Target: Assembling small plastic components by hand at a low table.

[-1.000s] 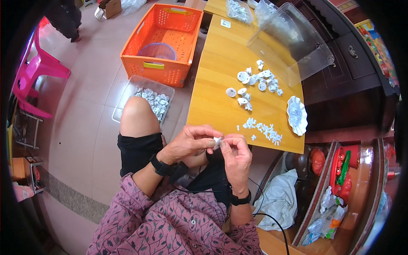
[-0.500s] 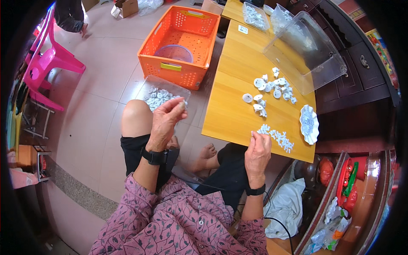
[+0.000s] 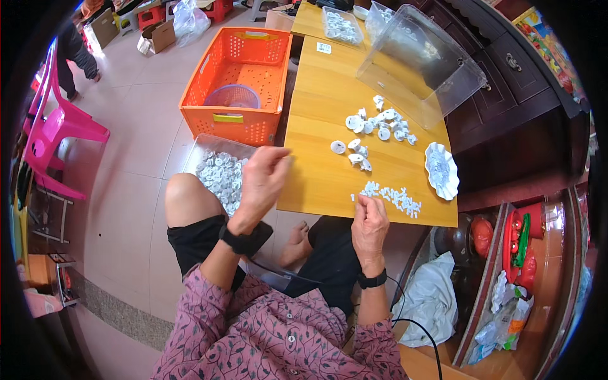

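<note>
My left hand (image 3: 263, 183) is lifted beside the table's left edge, over a clear tray (image 3: 197, 149) of white round plastic discs (image 3: 220, 176). Its fingers are curled in, their tips smeared by motion; anything between them is hidden. At the table's front edge my right hand (image 3: 370, 228) has thumb and fingers pinched together, and what they hold does not show. Just beside those fingertips is a heap of tiny white plastic pieces (image 3: 399, 199), one lying apart. Farther back on the table sit several white disc-shaped parts with stems (image 3: 383, 123), one flat disc (image 3: 338, 147) at their left.
A wavy-rimmed white dish (image 3: 448, 190) of small pieces stands at the table's right. Behind is a big clear plastic box (image 3: 411, 69), tilted. An orange crate (image 3: 234, 130) with a purple basket (image 3: 234, 96) is on the floor, left of the table (image 3: 316, 88). A pink chair (image 3: 69, 126) stands far left.
The view has shifted, and more of the disc tray shows. My left hand has moved towards the table's left edge. My right hand stays pinched by the tiny pieces.
</note>
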Demonstrator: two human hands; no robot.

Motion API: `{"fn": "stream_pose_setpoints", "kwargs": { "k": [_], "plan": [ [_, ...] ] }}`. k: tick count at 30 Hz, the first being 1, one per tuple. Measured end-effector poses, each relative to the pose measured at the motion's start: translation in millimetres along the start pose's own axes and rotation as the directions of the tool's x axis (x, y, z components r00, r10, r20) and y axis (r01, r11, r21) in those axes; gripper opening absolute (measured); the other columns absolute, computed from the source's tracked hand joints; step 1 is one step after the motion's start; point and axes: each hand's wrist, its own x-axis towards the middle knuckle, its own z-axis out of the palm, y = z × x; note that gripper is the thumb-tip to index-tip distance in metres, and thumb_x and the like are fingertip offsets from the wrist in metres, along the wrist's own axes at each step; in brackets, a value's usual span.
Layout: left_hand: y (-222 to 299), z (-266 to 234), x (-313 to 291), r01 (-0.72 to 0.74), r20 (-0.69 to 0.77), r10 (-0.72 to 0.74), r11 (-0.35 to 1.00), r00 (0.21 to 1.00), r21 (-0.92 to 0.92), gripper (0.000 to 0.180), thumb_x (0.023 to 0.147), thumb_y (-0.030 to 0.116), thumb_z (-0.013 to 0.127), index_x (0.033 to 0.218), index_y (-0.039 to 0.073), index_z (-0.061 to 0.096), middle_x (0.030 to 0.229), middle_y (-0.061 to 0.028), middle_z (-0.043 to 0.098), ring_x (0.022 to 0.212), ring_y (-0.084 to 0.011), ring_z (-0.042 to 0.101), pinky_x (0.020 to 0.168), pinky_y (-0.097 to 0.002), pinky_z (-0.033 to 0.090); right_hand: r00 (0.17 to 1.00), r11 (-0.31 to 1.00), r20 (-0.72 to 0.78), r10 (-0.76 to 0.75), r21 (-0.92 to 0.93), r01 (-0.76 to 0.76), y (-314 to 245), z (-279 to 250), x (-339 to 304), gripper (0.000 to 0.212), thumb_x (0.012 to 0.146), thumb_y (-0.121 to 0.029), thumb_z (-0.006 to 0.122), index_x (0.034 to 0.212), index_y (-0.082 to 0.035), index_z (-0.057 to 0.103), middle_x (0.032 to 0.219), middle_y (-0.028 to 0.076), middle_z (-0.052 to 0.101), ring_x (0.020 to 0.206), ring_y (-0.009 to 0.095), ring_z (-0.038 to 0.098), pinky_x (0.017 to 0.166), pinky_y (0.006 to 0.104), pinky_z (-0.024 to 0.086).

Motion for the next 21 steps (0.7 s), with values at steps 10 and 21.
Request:
{"fn": "stream_pose_setpoints", "kwargs": {
  "k": [10,21],
  "plan": [
    [5,79,56,-0.461,0.358,0.350,0.835,0.866,0.300,0.038,0.082,0.003,0.065,0.120,0.001,0.064,0.127,-0.0259,0.059,0.112,-0.0454,0.057,0.094,-0.0458,0.047,0.997,0.996,0.008,-0.073,-0.047,0.073,-2,-4,-1,0.018,0.087,-0.001,0.063,0.104,-0.002,0.069,0.094,0.014,0.063,0.091,0.034,0.062,0.081,0.0428,0.051],
    [4,67,40,-0.364,0.392,0.225,0.872,0.892,0.328,0.016,0.080,0.010,0.067,0.086,-0.004,0.069,0.086,-0.0235,0.065,0.084,-0.0402,0.063,0.076,-0.0470,0.051,0.970,0.960,0.180,-0.161,-0.198,0.196,-20,-12,-7,0.029,0.085,-0.012,0.071,0.112,0.000,0.067,0.104,0.014,0.058,0.098,0.032,0.056,0.085,0.0434,0.046]
  ]
}}
